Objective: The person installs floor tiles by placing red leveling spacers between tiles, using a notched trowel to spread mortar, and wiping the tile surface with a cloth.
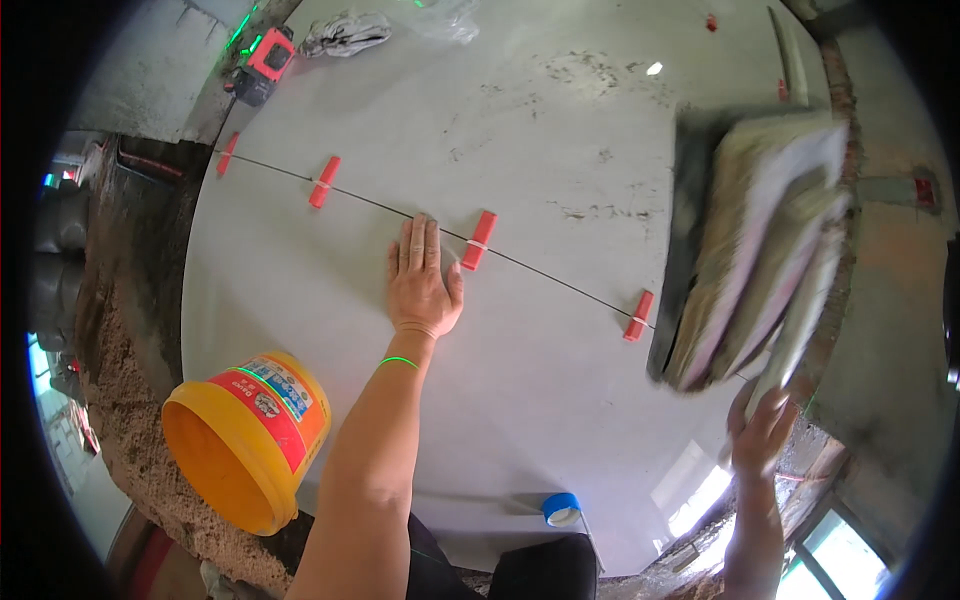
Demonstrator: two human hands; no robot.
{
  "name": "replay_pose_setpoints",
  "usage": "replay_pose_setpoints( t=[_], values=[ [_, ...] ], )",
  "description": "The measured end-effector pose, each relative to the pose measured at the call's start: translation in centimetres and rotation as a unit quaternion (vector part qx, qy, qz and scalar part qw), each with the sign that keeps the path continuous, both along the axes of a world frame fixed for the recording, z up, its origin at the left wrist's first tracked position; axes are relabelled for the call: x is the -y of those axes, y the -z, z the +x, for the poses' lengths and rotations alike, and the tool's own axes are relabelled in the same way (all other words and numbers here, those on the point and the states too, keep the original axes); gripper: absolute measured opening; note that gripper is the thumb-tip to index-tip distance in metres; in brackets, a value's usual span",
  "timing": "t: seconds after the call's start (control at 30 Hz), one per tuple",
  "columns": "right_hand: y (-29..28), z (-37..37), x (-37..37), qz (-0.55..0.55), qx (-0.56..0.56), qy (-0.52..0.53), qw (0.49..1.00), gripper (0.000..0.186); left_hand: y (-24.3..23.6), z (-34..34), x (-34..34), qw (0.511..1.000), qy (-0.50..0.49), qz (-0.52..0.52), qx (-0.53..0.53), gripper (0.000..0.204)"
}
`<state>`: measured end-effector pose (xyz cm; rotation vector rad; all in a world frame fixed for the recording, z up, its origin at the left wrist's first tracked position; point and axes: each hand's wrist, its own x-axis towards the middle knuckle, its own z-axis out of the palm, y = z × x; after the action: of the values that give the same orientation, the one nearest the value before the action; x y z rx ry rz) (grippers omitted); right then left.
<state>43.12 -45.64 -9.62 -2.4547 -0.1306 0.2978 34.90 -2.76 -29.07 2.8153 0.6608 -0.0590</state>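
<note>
My left hand point(423, 283) lies flat, fingers together, on a large pale grey floor tile point(560, 150), just beside the thin joint line that crosses it. A red levelling clip point(478, 240) stands in the joint right next to my fingers. My right hand point(762, 432) is raised at the lower right and grips the bottom of a big, motion-blurred tool point(760, 250) with a dark flat plate smeared with mortar, held up above the tile's right edge.
More red clips point(323, 181) point(638, 315) sit along the joint. A yellow bucket point(250, 435) lies tipped on the sand bed at lower left. A red laser level point(264, 62) and gloves point(345, 33) rest at the top. A blue tape roll point(561, 508) lies near my knees.
</note>
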Motion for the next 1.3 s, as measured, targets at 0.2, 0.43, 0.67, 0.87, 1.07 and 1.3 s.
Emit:
replay_pose_setpoints(
  t=[0.2, 0.43, 0.67, 0.87, 1.07, 1.3],
  values=[
    [10.4, 9.9, -12.3, -0.21, -0.113, -0.041, 0.97, 0.052, 0.9, 1.2, 0.9, 0.995, 0.022, -0.013, 0.093, 0.065],
    [2.2, 12.9, -15.6, 0.018, -0.21, -0.004, 0.978, 0.05, 0.6, -0.7, -0.6, 0.999, 0.0, -0.032, 0.019, 0.067],
    [9.9, 13.8, -16.5, -0.164, -0.064, -0.131, 0.976, 0.053, 1.0, 0.9, -0.1, 0.998, 0.013, -0.033, 0.044, 0.068],
    [2.0, 15.5, -22.2, 0.087, -0.188, -0.112, 0.972, 0.055, 1.0, -0.5, -0.5, 0.996, 0.015, -0.007, 0.083, 0.072],
    [11.7, 19.1, -19.9, -0.122, 0.039, -0.245, 0.961, 0.064, 0.6, 1.4, 0.6, 0.995, 0.012, -0.025, 0.093, 0.069],
    [2.2, 17.8, -30.8, -0.054, -0.219, -0.235, 0.946, 0.08, 0.7, -0.4, -0.3, 0.996, -0.012, -0.041, 0.083, 0.073]
  ],
)
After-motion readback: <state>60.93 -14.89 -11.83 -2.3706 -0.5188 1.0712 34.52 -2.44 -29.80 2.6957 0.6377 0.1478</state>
